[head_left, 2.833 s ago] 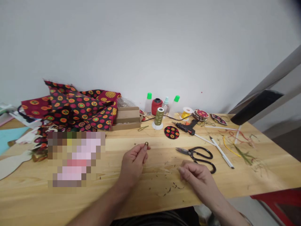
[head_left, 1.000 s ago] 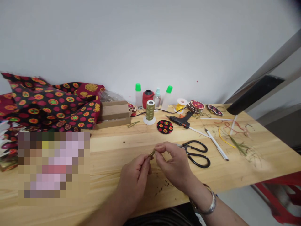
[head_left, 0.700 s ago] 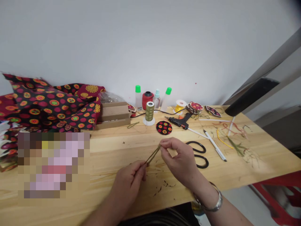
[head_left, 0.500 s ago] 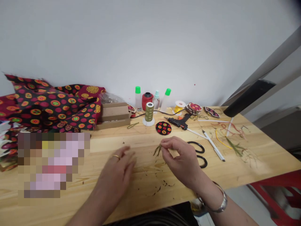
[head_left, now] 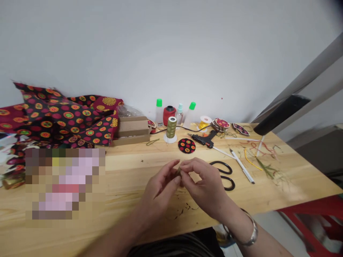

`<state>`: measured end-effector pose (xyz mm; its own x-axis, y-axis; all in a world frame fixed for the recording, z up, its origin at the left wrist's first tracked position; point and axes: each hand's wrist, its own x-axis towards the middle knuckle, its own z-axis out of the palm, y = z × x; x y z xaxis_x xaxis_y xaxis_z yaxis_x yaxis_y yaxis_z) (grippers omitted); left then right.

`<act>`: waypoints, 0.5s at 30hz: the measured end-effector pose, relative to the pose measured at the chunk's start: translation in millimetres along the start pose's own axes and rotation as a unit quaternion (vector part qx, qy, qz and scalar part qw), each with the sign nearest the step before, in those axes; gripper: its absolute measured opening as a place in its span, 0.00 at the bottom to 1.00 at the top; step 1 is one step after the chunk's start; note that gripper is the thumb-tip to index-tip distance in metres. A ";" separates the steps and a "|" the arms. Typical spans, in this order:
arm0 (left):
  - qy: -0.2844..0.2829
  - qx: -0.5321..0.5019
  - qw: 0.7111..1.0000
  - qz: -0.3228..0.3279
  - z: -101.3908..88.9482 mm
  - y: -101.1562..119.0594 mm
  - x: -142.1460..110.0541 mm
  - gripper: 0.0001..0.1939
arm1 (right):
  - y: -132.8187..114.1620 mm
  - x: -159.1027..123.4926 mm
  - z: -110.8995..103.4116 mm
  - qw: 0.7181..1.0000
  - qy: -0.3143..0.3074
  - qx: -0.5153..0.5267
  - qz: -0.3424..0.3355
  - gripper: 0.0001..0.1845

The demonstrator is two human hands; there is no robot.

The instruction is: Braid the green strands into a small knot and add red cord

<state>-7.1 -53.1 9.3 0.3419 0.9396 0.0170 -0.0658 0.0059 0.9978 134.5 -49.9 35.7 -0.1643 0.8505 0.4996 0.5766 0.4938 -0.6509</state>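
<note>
We hold the short olive cord (head_left: pixel 179 171) in the nearly closed fingertips of our left hand (head_left: pixel 158 189) and right hand (head_left: pixel 205 187), keeping both hands close together above the wooden bench (head_left: pixel 128 171) for steady control.

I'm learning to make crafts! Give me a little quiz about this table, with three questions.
1. True or false: the silver bangle is on the left wrist.
2. What do the left hand and right hand pinch together? A) black scissors B) a bit of olive cord C) a glue gun
3. What colour are the caps on the two tallest plastic bottles?

Key: 1. False, it is on the right wrist. 2. B. 3. Bright green.
</note>
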 end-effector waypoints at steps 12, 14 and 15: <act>0.089 0.219 0.972 0.012 1.4 -5.6 -7.7 0.14 | 6.5 -5.0 15.3 0.998 0.040 0.031 0.024 0.07; 0.101 0.251 0.962 0.025 1.6 -7.5 -8.8 0.13 | 7.3 -6.5 17.6 0.998 0.043 0.032 0.029 0.07; 0.105 0.262 0.959 0.032 1.6 -8.7 -9.0 0.13 | 7.4 -7.0 18.4 0.998 0.044 0.033 0.031 0.07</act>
<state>-8.1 -62.1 0.6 0.1529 0.9808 0.1211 0.4185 -0.1753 0.8911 125.2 -48.9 16.9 -0.0578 0.8624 0.5028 0.5286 0.4537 -0.7174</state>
